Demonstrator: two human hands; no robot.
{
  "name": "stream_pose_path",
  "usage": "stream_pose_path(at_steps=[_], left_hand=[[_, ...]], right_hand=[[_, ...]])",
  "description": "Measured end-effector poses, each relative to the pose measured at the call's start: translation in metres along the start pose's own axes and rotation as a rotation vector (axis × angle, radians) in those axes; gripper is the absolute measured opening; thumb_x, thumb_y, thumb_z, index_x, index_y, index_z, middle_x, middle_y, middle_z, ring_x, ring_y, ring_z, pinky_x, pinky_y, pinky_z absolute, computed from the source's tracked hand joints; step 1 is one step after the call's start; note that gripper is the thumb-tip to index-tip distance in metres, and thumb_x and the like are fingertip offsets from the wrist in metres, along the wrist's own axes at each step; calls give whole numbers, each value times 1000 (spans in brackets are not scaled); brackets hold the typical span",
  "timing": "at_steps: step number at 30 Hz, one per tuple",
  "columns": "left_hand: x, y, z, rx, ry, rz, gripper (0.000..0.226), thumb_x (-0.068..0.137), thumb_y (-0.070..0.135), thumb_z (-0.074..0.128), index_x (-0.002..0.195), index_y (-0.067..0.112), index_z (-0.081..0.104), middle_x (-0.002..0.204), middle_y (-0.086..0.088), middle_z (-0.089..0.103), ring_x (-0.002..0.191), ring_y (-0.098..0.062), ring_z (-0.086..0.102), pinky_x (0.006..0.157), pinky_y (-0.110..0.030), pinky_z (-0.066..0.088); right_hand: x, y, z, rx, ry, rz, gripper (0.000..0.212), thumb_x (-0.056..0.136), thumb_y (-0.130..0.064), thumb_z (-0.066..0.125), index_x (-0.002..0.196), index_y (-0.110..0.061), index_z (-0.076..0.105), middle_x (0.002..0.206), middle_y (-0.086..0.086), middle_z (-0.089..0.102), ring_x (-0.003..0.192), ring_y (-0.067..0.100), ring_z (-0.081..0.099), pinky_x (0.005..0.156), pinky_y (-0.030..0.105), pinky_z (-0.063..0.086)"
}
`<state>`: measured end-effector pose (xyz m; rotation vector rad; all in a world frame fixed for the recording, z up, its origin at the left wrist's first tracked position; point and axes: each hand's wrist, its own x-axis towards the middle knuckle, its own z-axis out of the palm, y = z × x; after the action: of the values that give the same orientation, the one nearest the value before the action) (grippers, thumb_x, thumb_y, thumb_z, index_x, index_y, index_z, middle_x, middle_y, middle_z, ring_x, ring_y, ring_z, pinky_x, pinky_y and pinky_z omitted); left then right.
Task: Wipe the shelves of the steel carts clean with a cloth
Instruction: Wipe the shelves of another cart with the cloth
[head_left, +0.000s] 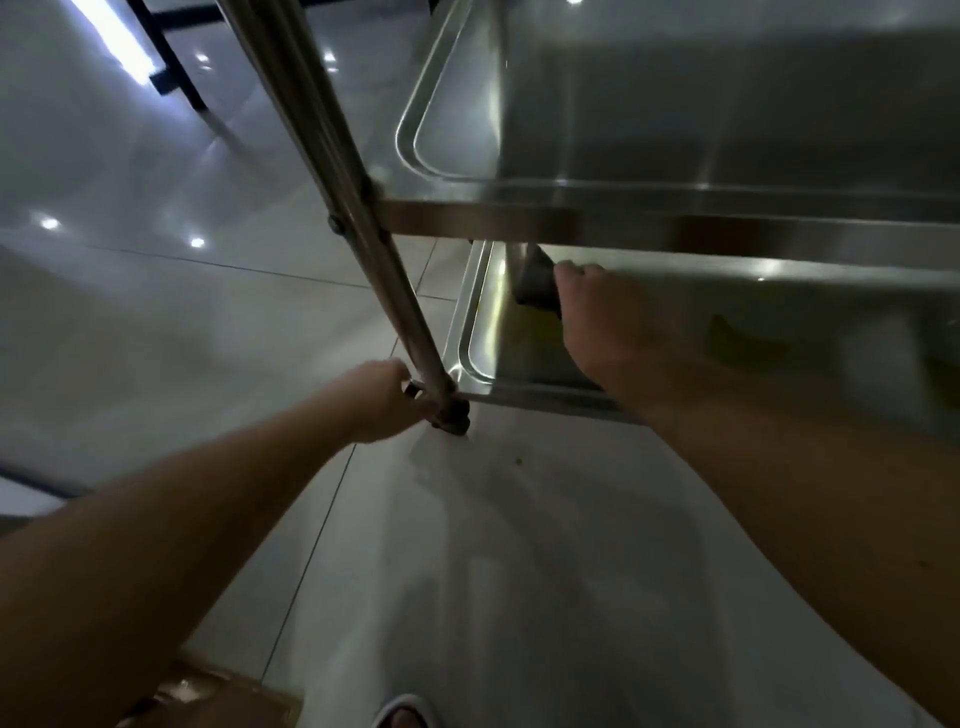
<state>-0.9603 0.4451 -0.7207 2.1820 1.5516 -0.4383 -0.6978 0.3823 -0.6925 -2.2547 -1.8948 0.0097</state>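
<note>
A steel cart stands in front of me with an upper shelf and a lower shelf. My left hand grips the cart's near left post at its foot, beside the lower shelf's corner. My right hand reaches under the upper shelf and presses a dark cloth onto the lower shelf near its left end. Most of the cloth is hidden by the hand and the upper shelf's front rim.
Glossy pale floor tiles spread to the left and below. A dark frame stands at the far upper left. A brown cardboard piece lies by the bottom edge, and a shoe tip shows beside it.
</note>
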Motion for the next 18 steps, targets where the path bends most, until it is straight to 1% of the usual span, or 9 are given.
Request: stream_pose_path(at_steps=[2, 3, 6, 8, 10, 11, 13, 15, 18], left_hand=[[4, -3, -1, -258, 111, 2, 73, 90, 58, 74, 148, 21, 52, 141, -3, 60, 123, -23, 60, 95, -37, 53], [5, -1, 0, -397, 176, 24, 73, 88, 56, 77, 148, 24, 51, 141, 1, 59, 125, -21, 59, 94, -36, 52], [6, 14, 1, -719, 337, 123, 61, 86, 53, 79, 136, 26, 58, 120, 12, 68, 109, -8, 66, 88, -29, 57], [7, 25, 1, -945, 372, 223, 41, 82, 52, 79, 113, 29, 67, 98, 12, 72, 94, -4, 70, 78, -23, 60], [10, 29, 0, -1066, 409, 266, 13, 82, 47, 76, 88, 36, 71, 86, 12, 72, 85, -2, 70, 78, -26, 57], [12, 29, 2, -1074, 437, 264, 8, 86, 41, 75, 82, 35, 71, 83, 9, 72, 84, -4, 71, 80, -29, 55], [17, 29, 8, -1065, 487, 249, 10, 92, 31, 72, 84, 26, 69, 80, 7, 72, 83, -6, 71, 81, -29, 54], [20, 31, 16, -1124, 505, 225, 11, 95, 25, 70, 86, 20, 67, 77, 6, 70, 80, -8, 71, 75, -24, 56], [25, 35, 25, -1223, 565, 171, 13, 94, 18, 69, 83, 16, 63, 73, 2, 66, 72, -12, 67, 69, -20, 56]], right_hand=[[9, -16, 11, 32, 22, -23, 21, 101, -9, 49, 121, -9, 56, 110, 16, 66, 97, 39, 66, 80, 51, 57], [13, -25, 17, 50, 25, -46, 22, 102, -9, 47, 122, -9, 56, 113, 16, 66, 100, 39, 66, 83, 51, 56], [11, -49, 43, 101, -35, -111, 23, 101, -14, 53, 124, -15, 59, 117, 10, 66, 107, 33, 64, 87, 44, 53], [-3, -57, 68, 207, -266, -174, 42, 99, -22, 60, 141, -23, 53, 139, 5, 58, 130, 29, 53, 104, 43, 44], [-12, -57, 85, 316, -543, -215, 67, 102, -32, 55, 162, -24, 26, 168, 1, 28, 156, 23, 21, 125, 42, 17], [-12, -55, 92, 344, -592, -234, 67, 105, -33, 48, 164, -22, 20, 172, 0, 17, 159, 20, 11, 127, 41, 7], [-3, -53, 101, 350, -549, -265, 55, 108, -26, 36, 162, -14, 28, 170, 7, 23, 158, 26, 16, 129, 46, 13], [5, -56, 104, 428, -467, -169, 54, 110, -32, 25, 160, -14, 33, 167, 8, 31, 155, 30, 24, 126, 51, 22], [11, -65, 113, 371, -469, -147, 60, 107, -41, 10, 165, -25, 17, 173, -3, 12, 159, 24, 7, 129, 48, 6]])
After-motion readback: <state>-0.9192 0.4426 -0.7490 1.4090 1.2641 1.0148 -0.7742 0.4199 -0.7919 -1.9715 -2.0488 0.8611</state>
